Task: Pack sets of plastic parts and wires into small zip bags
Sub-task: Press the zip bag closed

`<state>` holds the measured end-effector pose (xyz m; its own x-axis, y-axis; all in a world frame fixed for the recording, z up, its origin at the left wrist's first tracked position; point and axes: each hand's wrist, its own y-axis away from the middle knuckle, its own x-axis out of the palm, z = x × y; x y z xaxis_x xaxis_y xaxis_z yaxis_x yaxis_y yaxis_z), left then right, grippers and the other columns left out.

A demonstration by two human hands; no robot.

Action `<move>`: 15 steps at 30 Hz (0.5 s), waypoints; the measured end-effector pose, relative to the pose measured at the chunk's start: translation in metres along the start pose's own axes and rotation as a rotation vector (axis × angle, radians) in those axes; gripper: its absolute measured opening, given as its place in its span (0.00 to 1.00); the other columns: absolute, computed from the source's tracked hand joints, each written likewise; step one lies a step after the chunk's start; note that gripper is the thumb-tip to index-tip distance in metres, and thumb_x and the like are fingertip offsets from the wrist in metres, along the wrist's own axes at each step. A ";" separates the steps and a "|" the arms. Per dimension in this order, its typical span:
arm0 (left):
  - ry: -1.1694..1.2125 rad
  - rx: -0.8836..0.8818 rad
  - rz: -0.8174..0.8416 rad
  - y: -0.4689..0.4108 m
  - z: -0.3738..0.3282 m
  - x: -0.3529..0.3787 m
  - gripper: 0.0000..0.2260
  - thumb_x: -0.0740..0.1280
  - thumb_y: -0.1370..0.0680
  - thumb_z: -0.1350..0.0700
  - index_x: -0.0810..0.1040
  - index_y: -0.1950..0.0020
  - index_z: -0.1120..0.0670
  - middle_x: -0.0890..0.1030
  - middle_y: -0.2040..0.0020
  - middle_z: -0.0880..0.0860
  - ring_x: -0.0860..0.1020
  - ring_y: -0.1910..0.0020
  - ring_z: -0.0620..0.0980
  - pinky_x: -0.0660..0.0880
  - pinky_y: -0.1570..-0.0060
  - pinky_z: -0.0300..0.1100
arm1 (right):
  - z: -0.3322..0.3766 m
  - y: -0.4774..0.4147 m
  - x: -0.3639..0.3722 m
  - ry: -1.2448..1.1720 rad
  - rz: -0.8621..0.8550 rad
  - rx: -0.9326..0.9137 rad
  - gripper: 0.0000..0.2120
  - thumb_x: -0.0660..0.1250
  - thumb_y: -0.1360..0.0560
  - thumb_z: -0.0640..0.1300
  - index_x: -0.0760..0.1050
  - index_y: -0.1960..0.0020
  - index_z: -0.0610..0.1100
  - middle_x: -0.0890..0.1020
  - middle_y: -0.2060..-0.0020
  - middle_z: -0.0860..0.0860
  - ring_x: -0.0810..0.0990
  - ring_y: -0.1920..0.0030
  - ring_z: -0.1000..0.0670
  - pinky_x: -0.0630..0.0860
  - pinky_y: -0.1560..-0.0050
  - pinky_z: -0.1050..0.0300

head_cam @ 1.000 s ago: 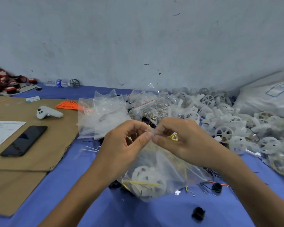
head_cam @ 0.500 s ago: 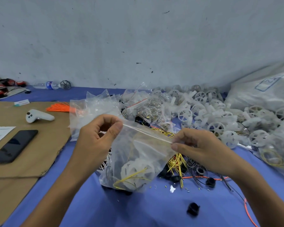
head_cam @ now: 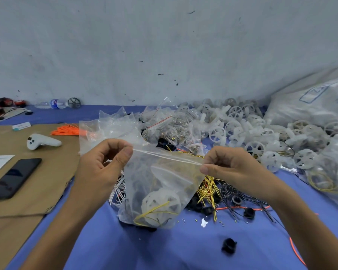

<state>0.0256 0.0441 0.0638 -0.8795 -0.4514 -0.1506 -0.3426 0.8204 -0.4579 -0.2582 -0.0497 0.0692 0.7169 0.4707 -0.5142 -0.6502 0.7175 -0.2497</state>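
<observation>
head view: both hands, pinched together mid-strip a second ago, have slid apart; left hand [head_cam: 103, 164] and right hand [head_cam: 228, 166] now pinch the zip bag [head_cam: 160, 184] by its top corners over the bench [head_cam: 164, 250]. the seal looks closed, so this set seems packed.

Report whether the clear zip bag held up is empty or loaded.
Loaded: the clear plastic zip bag holds a white spoked plastic wheel and yellow wire.
</observation>
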 end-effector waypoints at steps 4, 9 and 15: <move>0.001 -0.002 -0.019 0.001 0.003 -0.003 0.06 0.69 0.26 0.48 0.82 0.55 0.49 0.79 0.64 0.45 0.74 0.66 0.43 0.74 0.63 0.34 | 0.002 0.000 0.002 0.085 -0.086 -0.026 0.03 0.72 0.26 0.49 0.81 0.56 0.50 0.83 0.63 0.51 0.79 0.64 0.55 0.77 0.61 0.61; -0.006 0.000 -0.011 0.002 0.005 -0.006 0.06 0.69 0.26 0.47 0.82 0.54 0.47 0.79 0.63 0.45 0.73 0.66 0.44 0.74 0.62 0.34 | 0.001 0.001 0.004 0.118 -0.089 -0.020 0.01 0.73 0.26 0.49 0.81 0.56 0.53 0.84 0.62 0.53 0.82 0.61 0.53 0.79 0.57 0.61; -0.012 -0.012 -0.013 0.002 0.004 -0.009 0.06 0.69 0.26 0.47 0.82 0.54 0.47 0.79 0.63 0.45 0.74 0.66 0.42 0.74 0.62 0.32 | 0.004 0.001 0.006 0.126 -0.129 -0.046 0.02 0.73 0.26 0.48 0.82 0.54 0.51 0.84 0.61 0.53 0.83 0.60 0.53 0.80 0.56 0.58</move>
<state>0.0344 0.0484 0.0609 -0.8709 -0.4665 -0.1549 -0.3585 0.8184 -0.4491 -0.2532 -0.0440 0.0689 0.7595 0.3061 -0.5739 -0.5681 0.7419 -0.3562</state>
